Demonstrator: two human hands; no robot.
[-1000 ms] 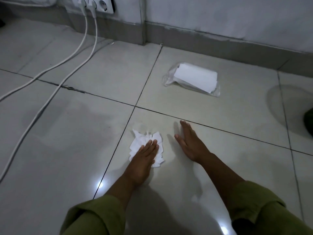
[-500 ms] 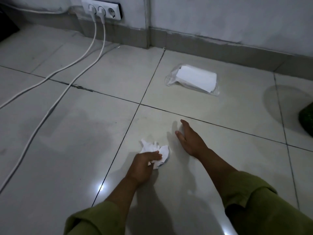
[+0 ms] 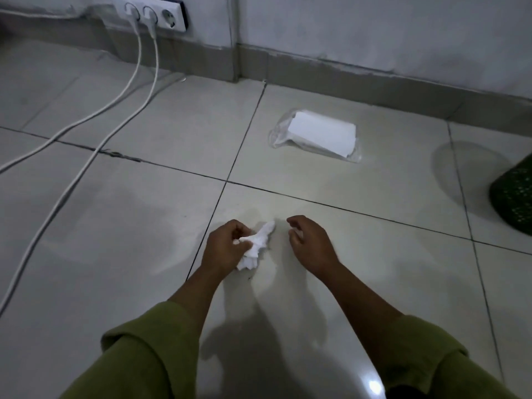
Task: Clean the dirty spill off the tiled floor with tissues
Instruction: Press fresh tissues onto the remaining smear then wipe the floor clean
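My left hand (image 3: 224,246) grips a crumpled white tissue (image 3: 257,246), bunched up and raised a little over the pale tiled floor (image 3: 374,254). Beside it to the right, my right hand (image 3: 311,243) hovers with its fingers loosely curled and apparently nothing in it. A faint damp smear (image 3: 253,214) shows on the tile just beyond the tissue, and a few dark specks (image 3: 250,277) lie below it. Further back, near the wall, a clear plastic pack of white tissues (image 3: 319,135) lies flat on the floor.
Two white cables (image 3: 86,156) run across the left tiles from a wall socket strip (image 3: 161,12). A dark green woven basket (image 3: 515,200) stands at the right edge. A grey skirting board (image 3: 359,82) borders the floor at the back.
My left hand went from pressing the tissue flat to bunching it up and lifting it. My right hand rose off the tile and curled its fingers.
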